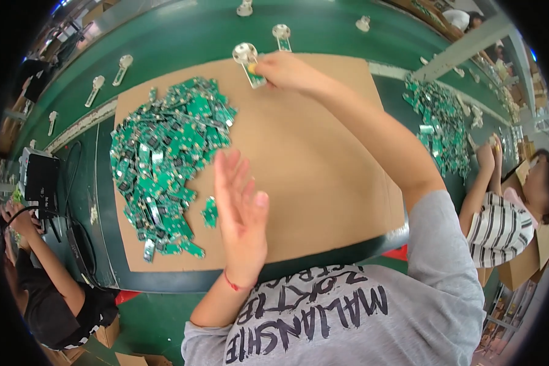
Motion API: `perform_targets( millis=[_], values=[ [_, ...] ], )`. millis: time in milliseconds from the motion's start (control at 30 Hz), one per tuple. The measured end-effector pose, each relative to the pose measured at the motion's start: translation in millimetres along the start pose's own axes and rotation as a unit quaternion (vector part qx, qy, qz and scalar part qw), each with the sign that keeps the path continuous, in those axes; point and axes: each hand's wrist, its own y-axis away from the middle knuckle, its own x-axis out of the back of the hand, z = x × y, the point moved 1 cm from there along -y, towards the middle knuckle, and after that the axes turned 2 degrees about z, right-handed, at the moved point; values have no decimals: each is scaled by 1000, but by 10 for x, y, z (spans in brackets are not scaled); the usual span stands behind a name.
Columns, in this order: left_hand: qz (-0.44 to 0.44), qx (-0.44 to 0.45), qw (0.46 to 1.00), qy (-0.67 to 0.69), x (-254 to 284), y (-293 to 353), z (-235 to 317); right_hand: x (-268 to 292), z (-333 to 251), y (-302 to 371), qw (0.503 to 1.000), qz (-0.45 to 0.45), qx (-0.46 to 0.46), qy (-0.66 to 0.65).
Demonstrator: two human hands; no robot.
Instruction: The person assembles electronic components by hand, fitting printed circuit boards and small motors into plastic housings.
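My right hand point(285, 72) reaches to the far edge of the cardboard sheet point(323, 158). Its fingers are closed on a white plastic housing point(244, 53) with a round head and a narrow handle, which seems to have green inside. Something small and yellow shows at the fingertips. Raised near the middle, my left hand point(241, 210) is open, fingers stretched and thumb apart, holding nothing. Beside it, on the left of the sheet, lies a large heap of green circuit boards point(171, 143). A few loose boards point(210, 211) lie between heap and hand.
Similar white housings point(281, 36) are spaced along the green conveyor belt point(189, 39) at the far side. A co-worker in stripes point(506, 229) sits at right by another board heap point(439, 125). Another co-worker point(61, 305) is at left, near a black box point(41, 177) with cables.
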Motion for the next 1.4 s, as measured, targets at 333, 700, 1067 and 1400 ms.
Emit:
perform_targets(
  millis=[333, 700, 1067, 1400],
  values=[
    [-15, 82, 995, 59, 245, -92, -37, -140, 45, -2087, 863, 306, 19, 402],
    [-75, -24, 982, -169, 235, -165, 111, -3, 4, -1342, 947, 162, 229, 159],
    [-105, -191, 864, -454, 130, 211, -227, -357, 44, 2024, 961, -71, 233, 131],
    [-122, -171, 900, -381, 56, 465, -191, -710, 178, 2396, 985, 27, 172, -14]
  ],
)
